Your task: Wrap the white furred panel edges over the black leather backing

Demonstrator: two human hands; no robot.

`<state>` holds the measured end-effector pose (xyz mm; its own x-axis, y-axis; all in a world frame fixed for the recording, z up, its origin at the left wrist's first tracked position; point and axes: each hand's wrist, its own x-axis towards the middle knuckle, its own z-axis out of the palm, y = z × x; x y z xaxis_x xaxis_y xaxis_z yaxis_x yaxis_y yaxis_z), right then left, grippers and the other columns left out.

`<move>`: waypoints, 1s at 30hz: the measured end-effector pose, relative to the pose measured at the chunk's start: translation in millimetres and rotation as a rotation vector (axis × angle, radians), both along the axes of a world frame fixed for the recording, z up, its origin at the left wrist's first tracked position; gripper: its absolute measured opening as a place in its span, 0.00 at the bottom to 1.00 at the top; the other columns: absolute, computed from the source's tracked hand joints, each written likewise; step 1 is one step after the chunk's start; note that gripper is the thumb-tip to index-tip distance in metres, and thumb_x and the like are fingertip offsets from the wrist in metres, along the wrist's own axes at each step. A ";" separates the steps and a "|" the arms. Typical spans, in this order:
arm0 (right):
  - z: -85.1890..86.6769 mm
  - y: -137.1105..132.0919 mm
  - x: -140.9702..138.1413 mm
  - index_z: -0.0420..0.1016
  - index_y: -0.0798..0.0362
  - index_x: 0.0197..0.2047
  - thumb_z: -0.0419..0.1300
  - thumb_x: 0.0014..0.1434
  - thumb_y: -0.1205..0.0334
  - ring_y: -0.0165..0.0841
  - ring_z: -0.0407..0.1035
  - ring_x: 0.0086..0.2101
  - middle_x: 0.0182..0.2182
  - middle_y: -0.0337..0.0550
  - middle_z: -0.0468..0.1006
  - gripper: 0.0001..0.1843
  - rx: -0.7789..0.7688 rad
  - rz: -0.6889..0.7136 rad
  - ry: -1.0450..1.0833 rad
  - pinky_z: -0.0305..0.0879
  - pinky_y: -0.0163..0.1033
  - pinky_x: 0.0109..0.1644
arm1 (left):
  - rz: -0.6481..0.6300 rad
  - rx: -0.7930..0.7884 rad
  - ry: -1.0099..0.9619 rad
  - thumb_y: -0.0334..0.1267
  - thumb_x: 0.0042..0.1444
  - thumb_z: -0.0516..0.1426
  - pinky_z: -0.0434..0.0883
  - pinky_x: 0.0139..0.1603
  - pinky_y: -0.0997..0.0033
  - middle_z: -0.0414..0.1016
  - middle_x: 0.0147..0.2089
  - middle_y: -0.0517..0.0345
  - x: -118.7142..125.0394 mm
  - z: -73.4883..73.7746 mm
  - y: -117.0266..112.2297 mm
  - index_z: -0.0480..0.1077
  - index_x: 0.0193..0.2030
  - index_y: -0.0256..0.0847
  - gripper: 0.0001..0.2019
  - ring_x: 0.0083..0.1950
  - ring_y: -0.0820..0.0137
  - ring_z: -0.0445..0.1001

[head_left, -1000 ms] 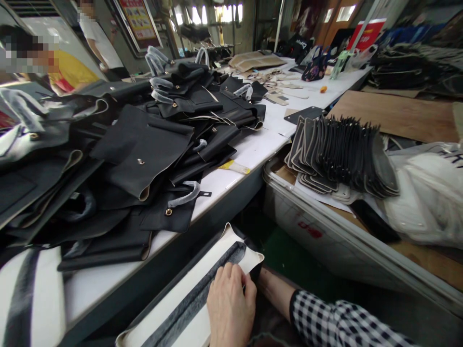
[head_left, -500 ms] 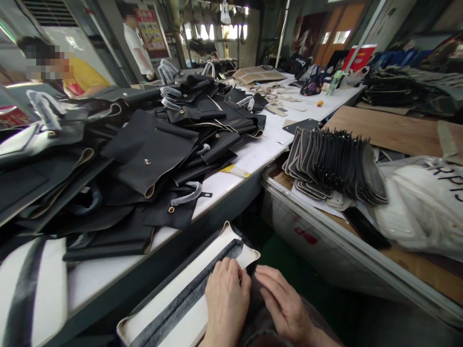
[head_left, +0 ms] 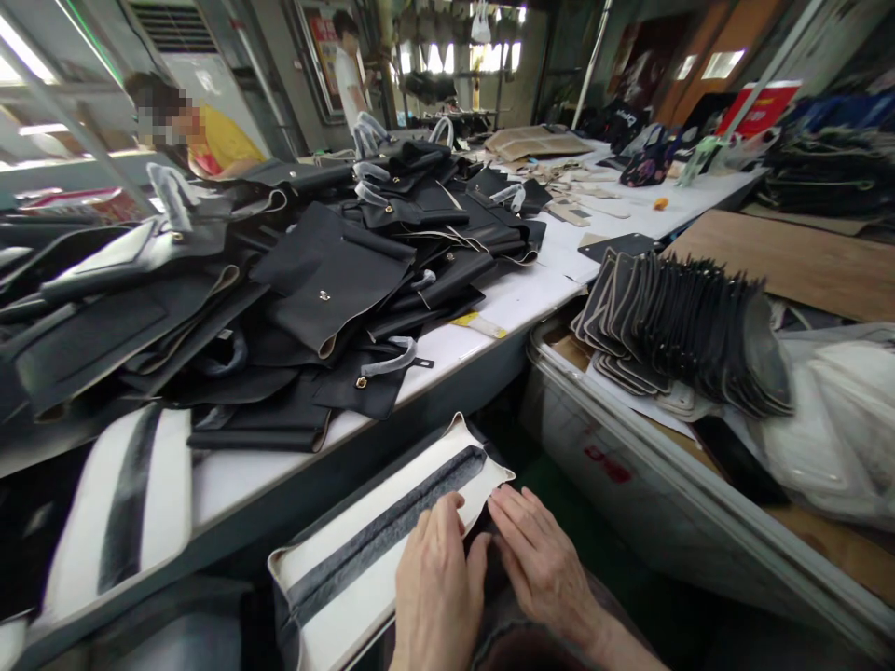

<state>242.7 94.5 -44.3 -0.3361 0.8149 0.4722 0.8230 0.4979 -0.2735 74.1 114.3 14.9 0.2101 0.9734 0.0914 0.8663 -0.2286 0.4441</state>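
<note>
An unfinished bag (head_left: 392, 550) lies in front of me, its white panel with a lengthwise dark strip facing up and its sides black. My left hand (head_left: 439, 578) curls its fingers over the long near edge, the thumb at the side toward my other hand. At the far right corner my right hand (head_left: 535, 550) presses its fingers together along the edge of the same bag. The fingertips of both hands are partly hidden, as is the bag's near side beneath them.
Black bag pieces (head_left: 336, 289) with wrapped handles pile up on the long white table (head_left: 524, 312). A white panel with a dark stripe (head_left: 164, 494) hangs over its edge at left. A clear-sided bin (head_left: 580, 438) at right bears a row of black flaps (head_left: 689, 326). Two people are beyond.
My view has turned left, so the surroundings sit further right. My right hand's fingers have moved up along the bag's corner edge. My left thumb and fingers are spread a little wider.
</note>
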 end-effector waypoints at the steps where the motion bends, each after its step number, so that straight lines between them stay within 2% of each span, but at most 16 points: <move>1: 0.2 0.0 1.0 0.63 0.61 0.65 0.50 0.64 0.75 0.42 0.60 0.63 0.61 0.54 0.70 0.26 -0.003 0.000 -0.003 0.64 0.55 0.65 | 0.022 0.017 -0.012 0.31 0.60 0.58 0.67 0.43 0.63 0.73 0.40 0.55 -3.6 -1.3 -4.8 0.64 0.51 0.40 0.13 0.42 0.62 0.73; 4: 0.3 0.3 3.2 0.62 0.60 0.66 0.51 0.65 0.74 0.42 0.60 0.63 0.61 0.54 0.69 0.26 -0.003 -0.005 -0.006 0.64 0.56 0.66 | 0.006 0.010 0.031 0.31 0.63 0.55 0.66 0.42 0.62 0.72 0.39 0.57 -11.4 -7.4 -13.7 0.66 0.41 0.43 0.03 0.42 0.61 0.71; 7: 0.4 0.0 4.4 0.60 0.59 0.67 0.51 0.65 0.73 0.44 0.61 0.62 0.61 0.54 0.69 0.27 -0.005 -0.018 0.008 0.64 0.57 0.65 | -0.034 -0.023 0.072 0.32 0.67 0.50 0.64 0.41 0.62 0.71 0.37 0.58 -12.8 -11.1 -12.0 0.67 0.35 0.44 0.09 0.40 0.63 0.70; 15: -2.7 -6.8 -6.3 0.62 0.58 0.67 0.51 0.65 0.72 0.45 0.61 0.62 0.60 0.55 0.69 0.27 -0.010 -0.016 0.111 0.67 0.57 0.63 | 0.056 -0.105 0.099 0.35 0.67 0.50 0.64 0.37 0.65 0.73 0.34 0.59 -6.5 -2.4 -0.6 0.67 0.32 0.44 0.11 0.39 0.65 0.74; 23: -5.7 -12.0 -9.7 0.59 0.59 0.68 0.50 0.63 0.75 0.47 0.58 0.63 0.60 0.57 0.69 0.30 -0.002 0.013 0.075 0.65 0.58 0.64 | 0.068 -0.010 0.041 0.39 0.66 0.53 0.65 0.36 0.66 0.74 0.33 0.60 -5.8 -13.3 -7.6 0.67 0.33 0.44 0.09 0.37 0.65 0.75; 27: -5.6 -14.1 -12.7 0.58 0.59 0.69 0.50 0.63 0.75 0.47 0.59 0.62 0.58 0.58 0.69 0.31 -0.007 0.016 0.083 0.67 0.58 0.62 | 0.103 0.010 -0.015 0.35 0.65 0.55 0.67 0.34 0.67 0.75 0.33 0.60 -3.1 -11.0 -7.6 0.66 0.40 0.42 0.01 0.36 0.65 0.76; 30: -5.7 -14.6 -17.9 0.59 0.59 0.68 0.49 0.62 0.75 0.46 0.62 0.61 0.57 0.57 0.71 0.30 0.016 0.028 0.119 0.68 0.58 0.62 | 0.040 0.041 -0.012 0.30 0.65 0.52 0.68 0.36 0.66 0.74 0.33 0.59 -3.9 -8.8 -7.1 0.65 0.36 0.43 0.06 0.36 0.65 0.76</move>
<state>224.7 79.8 -50.0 -0.2996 0.7981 0.5228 0.7707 0.5254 -0.3604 70.2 107.1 6.1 0.1701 0.9763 0.1337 0.8695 -0.2126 0.4459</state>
